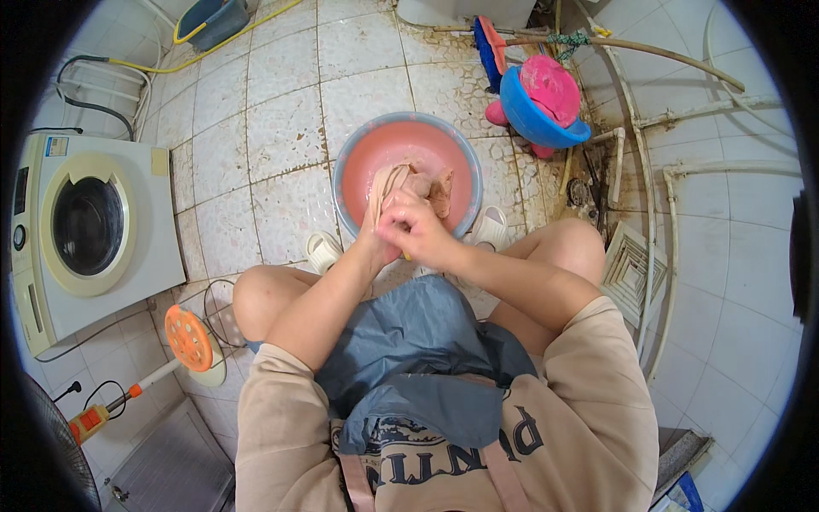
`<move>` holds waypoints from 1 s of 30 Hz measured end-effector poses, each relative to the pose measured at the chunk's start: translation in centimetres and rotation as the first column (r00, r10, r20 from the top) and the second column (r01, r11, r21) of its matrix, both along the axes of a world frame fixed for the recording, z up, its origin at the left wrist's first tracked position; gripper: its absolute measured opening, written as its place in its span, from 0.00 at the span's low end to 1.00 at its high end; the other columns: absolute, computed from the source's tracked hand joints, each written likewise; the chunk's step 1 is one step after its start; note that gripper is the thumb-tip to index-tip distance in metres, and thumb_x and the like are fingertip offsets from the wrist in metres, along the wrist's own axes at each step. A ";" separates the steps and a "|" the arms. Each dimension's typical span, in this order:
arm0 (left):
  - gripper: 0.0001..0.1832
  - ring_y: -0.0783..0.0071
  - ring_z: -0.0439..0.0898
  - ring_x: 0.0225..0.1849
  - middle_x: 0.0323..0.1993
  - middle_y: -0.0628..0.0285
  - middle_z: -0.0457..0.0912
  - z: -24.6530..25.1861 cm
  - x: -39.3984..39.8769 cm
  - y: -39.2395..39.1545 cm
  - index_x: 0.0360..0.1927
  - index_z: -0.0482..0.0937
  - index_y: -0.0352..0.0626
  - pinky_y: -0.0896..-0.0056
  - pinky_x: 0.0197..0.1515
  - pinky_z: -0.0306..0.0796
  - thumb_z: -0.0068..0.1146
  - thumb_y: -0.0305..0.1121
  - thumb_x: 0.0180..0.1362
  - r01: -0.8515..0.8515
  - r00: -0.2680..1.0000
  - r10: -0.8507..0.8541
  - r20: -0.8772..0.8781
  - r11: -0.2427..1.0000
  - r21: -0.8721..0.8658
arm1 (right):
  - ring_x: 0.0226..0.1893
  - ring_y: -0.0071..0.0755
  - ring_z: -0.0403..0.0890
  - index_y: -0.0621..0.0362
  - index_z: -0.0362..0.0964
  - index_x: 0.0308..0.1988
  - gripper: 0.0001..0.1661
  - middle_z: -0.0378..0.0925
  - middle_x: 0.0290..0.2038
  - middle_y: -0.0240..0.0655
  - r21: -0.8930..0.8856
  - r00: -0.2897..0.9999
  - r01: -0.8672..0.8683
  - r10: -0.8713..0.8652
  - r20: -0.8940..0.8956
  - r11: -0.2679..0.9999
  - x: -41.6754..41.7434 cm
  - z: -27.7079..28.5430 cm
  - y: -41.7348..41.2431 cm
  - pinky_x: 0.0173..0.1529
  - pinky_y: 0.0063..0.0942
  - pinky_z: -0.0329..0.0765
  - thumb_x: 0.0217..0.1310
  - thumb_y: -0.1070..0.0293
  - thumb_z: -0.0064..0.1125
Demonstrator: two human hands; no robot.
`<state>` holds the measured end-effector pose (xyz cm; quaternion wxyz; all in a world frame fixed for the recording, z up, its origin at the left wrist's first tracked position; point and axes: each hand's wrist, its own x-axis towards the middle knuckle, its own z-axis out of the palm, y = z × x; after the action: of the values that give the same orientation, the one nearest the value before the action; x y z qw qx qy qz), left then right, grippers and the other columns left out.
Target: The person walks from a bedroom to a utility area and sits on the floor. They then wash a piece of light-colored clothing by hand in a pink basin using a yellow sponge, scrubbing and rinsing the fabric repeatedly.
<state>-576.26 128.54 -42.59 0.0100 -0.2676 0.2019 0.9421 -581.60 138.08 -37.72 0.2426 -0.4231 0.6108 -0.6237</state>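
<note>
A round pink basin (358, 147) with a grey-blue rim stands on the floor before me. Inside lies a wet, bunched peach cloth (388, 181), with a brownish patterned part at its right. My right hand (419, 225) curls over the near side of the basin, gripping the cloth from above. Mostly covered by it, my left hand (382, 240) is closed on the same cloth, whose folds run up beside the wrist. A small bit of something yellow (407, 256) shows under the hands; I cannot tell what it is.
A front-loading washing machine (115, 237) stands left, above an orange-topped fan stand (188, 338). At upper right, a blue basin (531, 109) holds a pink one (551, 89) beside a broom (491, 54). A grey-blue tub (214, 25) and yellow hose (269, 24) lie far left.
</note>
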 end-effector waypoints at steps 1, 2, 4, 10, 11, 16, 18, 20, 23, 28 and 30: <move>0.21 0.64 0.78 0.44 0.43 0.58 0.78 0.8 0.1 -0.2 0.50 0.73 0.45 0.65 0.45 0.75 0.41 0.48 0.65 -0.011 1.000 0.011 -0.010 1.000 0.025 | 0.36 0.36 0.70 0.59 0.72 0.27 0.05 0.69 0.30 0.34 0.015 0.999 -0.023 0.024 -0.049 1.000 0.3 0.0 0.1 0.43 0.32 0.66 0.52 0.71 0.59; 0.21 0.63 0.78 0.45 0.44 0.58 0.78 1.6 0.3 -0.4 0.51 0.73 0.45 0.65 0.47 0.75 0.40 0.48 0.64 -0.020 1.000 0.021 -0.020 0.999 0.050 | 0.38 0.38 0.70 0.58 0.72 0.27 0.05 0.69 0.31 0.35 0.031 0.994 -0.044 0.047 -0.098 0.999 0.5 0.0 0.3 0.45 0.34 0.65 0.51 0.70 0.59; 0.23 0.62 0.78 0.47 0.46 0.56 0.78 3.2 0.7 -1.0 0.53 0.73 0.45 0.63 0.49 0.74 0.39 0.49 0.64 -0.043 0.998 0.047 -0.037 0.994 0.096 | 0.39 0.43 0.68 0.58 0.71 0.31 0.05 0.67 0.34 0.35 0.042 0.956 -0.112 0.119 -0.269 0.993 0.2 0.0 0.6 0.44 0.36 0.64 0.52 0.71 0.60; 0.22 0.57 0.82 0.40 0.44 0.46 0.79 4.8 1.1 -3.4 0.54 0.71 0.33 0.60 0.44 0.78 0.43 0.38 0.61 0.124 0.988 -0.135 0.078 0.984 0.130 | 0.50 0.48 0.69 0.58 0.72 0.43 0.20 0.69 0.45 0.40 0.086 0.795 -0.169 0.188 -0.577 0.982 1.2 0.8 1.8 0.55 0.43 0.66 0.47 0.69 0.64; 0.21 0.58 0.82 0.39 0.43 0.47 0.79 4.0 1.3 -3.6 0.53 0.71 0.33 0.62 0.43 0.78 0.44 0.36 0.60 0.149 0.982 -0.149 0.114 0.989 0.012 | 0.51 0.49 0.69 0.58 0.71 0.44 0.21 0.69 0.46 0.41 0.106 0.778 -0.180 0.207 -0.593 0.978 1.4 0.8 2.0 0.56 0.43 0.66 0.47 0.69 0.64; 0.18 0.63 0.82 0.42 0.44 0.50 0.78 2.4 1.1 -3.8 0.53 0.69 0.33 0.64 0.43 0.79 0.45 0.24 0.58 0.091 0.990 -0.060 0.124 0.960 -0.264 | 0.51 0.51 0.70 0.60 0.70 0.45 0.21 0.70 0.46 0.42 0.187 0.759 -0.141 0.228 -0.610 0.972 0.7 1.7 3.3 0.54 0.39 0.69 0.48 0.71 0.63; 0.19 0.62 0.81 0.44 0.46 0.51 0.78 2.6 0.9 -3.8 0.55 0.68 0.33 0.62 0.47 0.78 0.42 0.22 0.59 0.038 0.993 -0.004 0.116 0.956 -0.290 | 0.47 0.49 0.72 0.60 0.70 0.41 0.16 0.71 0.44 0.42 0.349 0.910 -0.061 0.196 -0.366 0.935 0.4 1.9 4.0 0.50 0.38 0.72 0.50 0.71 0.62; 0.20 0.61 0.80 0.45 0.47 0.51 0.78 2.6 1.0 -3.3 0.56 0.67 0.34 0.61 0.48 0.77 0.42 0.22 0.59 -0.001 0.993 0.032 0.113 0.966 -0.260 | 0.42 0.38 0.78 0.60 0.68 0.39 0.11 0.74 0.42 0.39 0.481 0.993 -0.039 0.088 -0.079 0.876 0.7 1.2 3.9 0.44 0.32 0.76 0.57 0.70 0.60; 0.22 0.60 0.79 0.48 0.50 0.51 0.75 3.6 0.9 -2.0 0.59 0.63 0.36 0.60 0.49 0.77 0.41 0.22 0.59 -0.034 0.995 0.057 0.077 0.964 -0.264 | 0.43 0.31 0.79 0.59 0.65 0.46 0.16 0.74 0.45 0.37 0.326 0.661 -0.118 -0.170 0.730 0.938 1.5 0.1 3.1 0.41 0.28 0.78 0.60 0.69 0.59; 0.27 0.59 0.77 0.49 0.50 0.50 0.73 3.9 1.0 -1.9 0.60 0.60 0.36 0.60 0.50 0.76 0.39 0.18 0.54 -0.037 0.998 0.054 0.039 0.935 -0.352 | 0.44 0.30 0.78 0.61 0.57 0.55 0.28 0.73 0.48 0.36 0.093 0.516 -0.019 -0.070 0.854 0.995 2.1 -0.9 2.2 0.38 0.30 0.80 0.57 0.75 0.59; 0.28 0.58 0.77 0.50 0.50 0.50 0.72 4.2 0.9 -1.9 0.60 0.60 0.36 0.59 0.51 0.75 0.38 0.18 0.51 -0.041 0.995 0.071 0.067 0.928 -0.371 | 0.45 0.30 0.78 0.60 0.58 0.55 0.29 0.73 0.49 0.36 0.084 0.421 -0.074 -0.045 0.906 0.994 2.0 0.2 3.0 0.42 0.30 0.80 0.56 0.77 0.60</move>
<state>-575.33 126.64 -38.34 -0.0595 -0.3073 0.3670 0.8760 -579.65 141.11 -37.50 0.5616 -0.0119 0.4142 -0.7161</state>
